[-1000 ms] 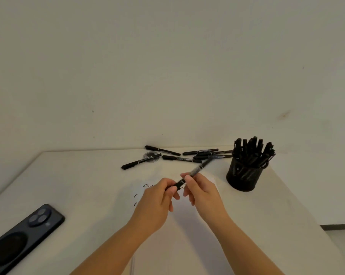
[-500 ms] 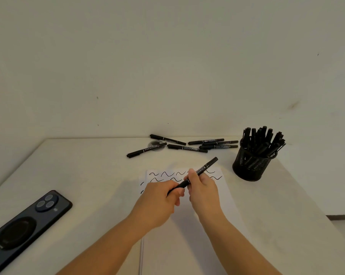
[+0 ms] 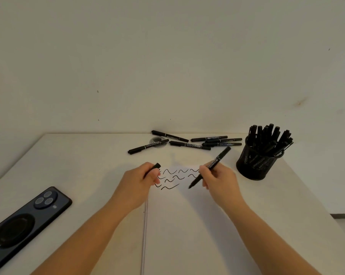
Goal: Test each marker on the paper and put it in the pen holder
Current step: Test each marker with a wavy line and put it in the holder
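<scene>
My right hand (image 3: 219, 179) grips an uncapped black marker (image 3: 219, 158), its tip pointing down-left just above the white paper (image 3: 187, 225). My left hand (image 3: 138, 183) pinches the marker's black cap (image 3: 154, 167) over the paper's left edge. Black wavy test lines (image 3: 171, 176) cross the top of the paper between my hands. Several capped black markers (image 3: 189, 144) lie scattered near the back of the table. A black mesh pen holder (image 3: 256, 163), full of several markers, stands at the right.
A dark phone (image 3: 23, 221) lies face down at the table's left front. A small round clear disc (image 3: 157, 141) lies under one loose marker. The white table (image 3: 78, 165) meets the wall at the back; its right edge drops off past the holder.
My hands have pulled apart: the cap came off in my left hand, and my right hand has swung the marker so that its bare tip points down at the paper.
</scene>
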